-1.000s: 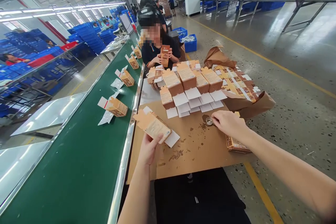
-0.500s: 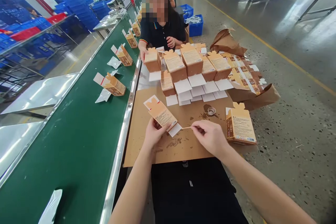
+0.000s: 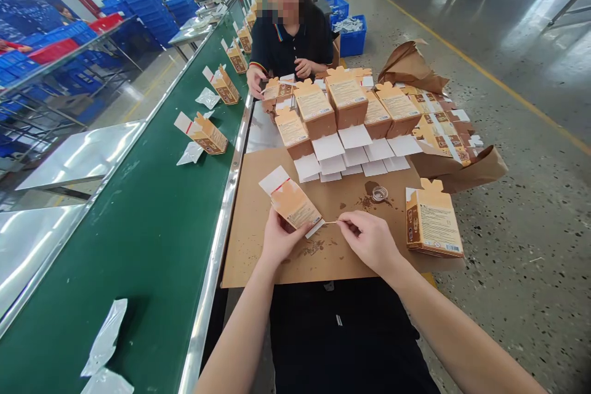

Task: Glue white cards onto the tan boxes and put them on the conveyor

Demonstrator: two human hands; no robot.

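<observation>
My left hand (image 3: 281,240) is closed around a small brown-and-orange carton (image 3: 295,202), held tilted over a brown cardboard sheet (image 3: 258,252). One white flap sticks out at the carton's far end and another at its near end. Between the fingertips of my right hand (image 3: 369,240) is a thin pale stick (image 3: 331,222). Its far tip meets or nearly meets the near flap; exact contact is too small to tell. A small clear round dish (image 3: 379,194) lies beyond my right hand, with dark wet spots around it. Another carton (image 3: 434,221) stands right of that hand.
Stacked cartons (image 3: 316,108) with white flaps stand across the sheet. Behind them sits a co-worker (image 3: 290,43), one hand at a carton. Left runs a green conveyor (image 3: 152,246) with a metal edge, bearing cartons and silvery packets (image 3: 108,335). Flat cartons (image 3: 443,120) lie in torn brown paper.
The view has shifted slightly. Packets and cartons on the conveyor have moved a little farther away. The co-worker's carton has gone from upright to lower among the others. My hands keep their grips.
</observation>
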